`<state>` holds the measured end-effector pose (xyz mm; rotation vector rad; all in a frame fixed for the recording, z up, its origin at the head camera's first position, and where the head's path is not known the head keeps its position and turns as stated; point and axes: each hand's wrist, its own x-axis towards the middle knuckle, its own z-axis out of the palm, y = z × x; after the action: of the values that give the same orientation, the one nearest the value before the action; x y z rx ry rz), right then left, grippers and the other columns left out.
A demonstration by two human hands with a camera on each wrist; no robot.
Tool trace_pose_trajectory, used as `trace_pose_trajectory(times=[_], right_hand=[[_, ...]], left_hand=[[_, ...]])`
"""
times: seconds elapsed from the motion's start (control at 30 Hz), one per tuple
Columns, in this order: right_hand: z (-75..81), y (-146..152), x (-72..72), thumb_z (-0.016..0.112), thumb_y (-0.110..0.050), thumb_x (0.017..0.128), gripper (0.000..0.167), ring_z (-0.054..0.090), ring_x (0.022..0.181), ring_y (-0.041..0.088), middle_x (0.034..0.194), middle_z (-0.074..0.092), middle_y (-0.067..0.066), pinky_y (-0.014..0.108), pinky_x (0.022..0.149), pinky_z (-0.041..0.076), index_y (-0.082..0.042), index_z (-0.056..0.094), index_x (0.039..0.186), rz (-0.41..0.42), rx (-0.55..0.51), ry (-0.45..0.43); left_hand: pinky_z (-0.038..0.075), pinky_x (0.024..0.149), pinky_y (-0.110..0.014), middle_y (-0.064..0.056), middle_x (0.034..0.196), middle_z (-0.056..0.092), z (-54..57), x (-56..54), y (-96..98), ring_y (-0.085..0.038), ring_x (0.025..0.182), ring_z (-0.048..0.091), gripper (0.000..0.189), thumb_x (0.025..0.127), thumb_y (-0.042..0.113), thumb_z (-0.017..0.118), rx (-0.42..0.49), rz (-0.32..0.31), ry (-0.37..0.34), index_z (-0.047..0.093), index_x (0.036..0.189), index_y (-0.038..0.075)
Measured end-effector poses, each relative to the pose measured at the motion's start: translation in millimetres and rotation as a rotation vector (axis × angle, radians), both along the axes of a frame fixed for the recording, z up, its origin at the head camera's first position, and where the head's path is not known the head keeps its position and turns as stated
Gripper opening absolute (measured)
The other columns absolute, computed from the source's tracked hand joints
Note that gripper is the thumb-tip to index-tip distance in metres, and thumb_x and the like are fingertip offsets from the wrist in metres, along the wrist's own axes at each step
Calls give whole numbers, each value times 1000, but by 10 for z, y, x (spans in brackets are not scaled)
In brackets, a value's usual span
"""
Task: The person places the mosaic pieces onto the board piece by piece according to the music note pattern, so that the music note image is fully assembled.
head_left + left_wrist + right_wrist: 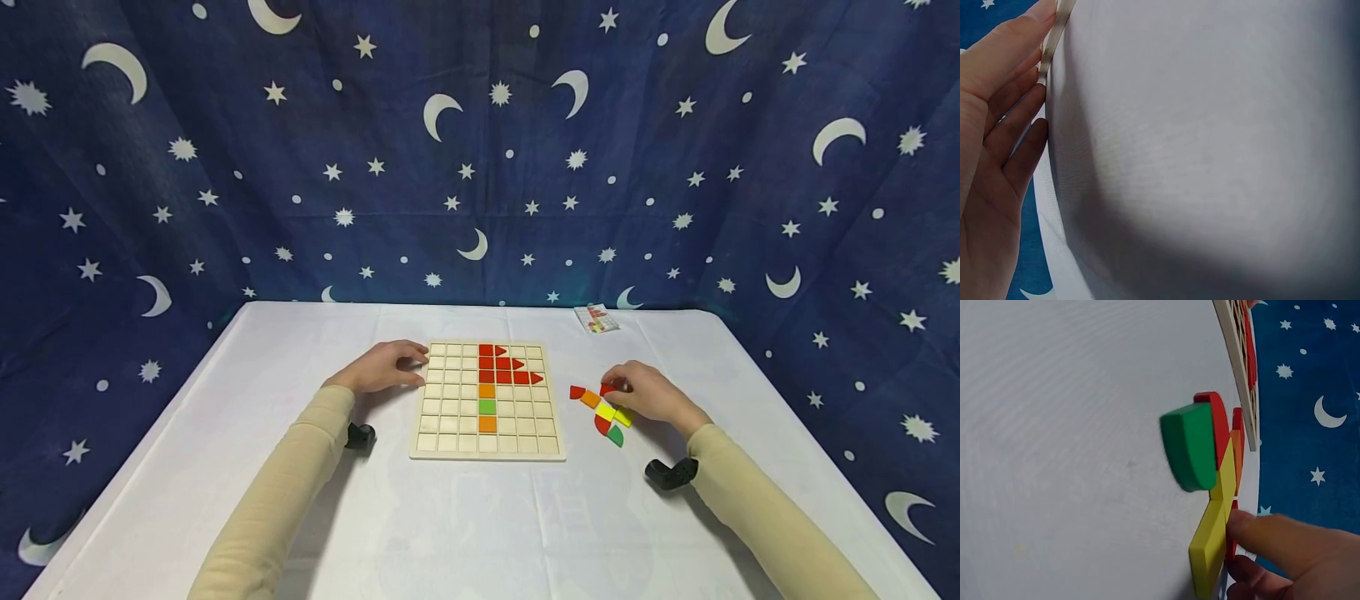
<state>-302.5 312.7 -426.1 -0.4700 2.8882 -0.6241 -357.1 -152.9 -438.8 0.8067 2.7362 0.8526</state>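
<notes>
Board (450,400): one, wooden, gridded, flat on the white table (465,525). Red tiles (504,364) fill three rows towards its far side, their pointed ends to the right; below them run one column of orange, green (487,407), orange.

Left hand (384,367): one, at the board's left edge, fingers loosely spread against the rim. I take it to be steadying.

Right hand (648,393): one, right of the board, thumb and fingertips pinching a red piece (606,389).

Loose pieces, right of the board: orange square (590,400), yellow pair (604,411), two red wedges (602,425), green wedge (616,436); several touch.

Card (597,319): one, beyond the board's far right corner, printed with a coloured pattern too small for me to read fully.

Step in hand, by my judgement: picking the red piece from the loose group, the column being part-built. Next move, as I see it: lift it clear of the neighbouring yellow, carry it left over the board, align its edges with a bare cell, and lower it flat.
</notes>
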Motion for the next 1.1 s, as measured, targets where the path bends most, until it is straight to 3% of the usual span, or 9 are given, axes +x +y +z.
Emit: trace_pose_trajectory(times=[0.3, 0.57, 0.8, 1.1], right_hand=[[25, -30, -9, 68, -8, 90, 28, 54, 89, 23, 101, 62, 7, 44, 86, 53, -4, 67, 118, 32, 11, -7], [11, -56, -1, 72, -18, 89, 21, 49, 73, 18, 78, 55, 2, 29, 65, 44, -3, 65, 103, -53, 23, -29], [10, -41, -8, 72, -17, 89, 25, 52, 83, 20, 92, 61, 2, 35, 78, 51, -5, 69, 110, -6, 17, -12], [58, -210, 60, 73, -21, 88, 25, 54, 79, 20, 93, 63, 6, 31, 70, 53, -2, 68, 104, -76, -7, 35]], left_hand=[[35, 113, -45, -11, 140, 54, 3, -3, 1, -30, 133, 45, 44, 85, 28, 77, -5, -6, 8, 67, 122, 6], [35, 113, -45, -10, 140, 54, 19, 15, 11, -30, 133, 45, 45, 84, 29, 78, -9, 3, -1, 67, 122, 6], [35, 113, -45, -11, 140, 54, 27, 14, 12, -30, 134, 45, 46, 84, 29, 78, -13, 6, -3, 67, 123, 6], [35, 113, -44, -12, 140, 54, 21, 10, 7, -30, 133, 45, 47, 84, 29, 79, -11, 5, -2, 67, 122, 6]])
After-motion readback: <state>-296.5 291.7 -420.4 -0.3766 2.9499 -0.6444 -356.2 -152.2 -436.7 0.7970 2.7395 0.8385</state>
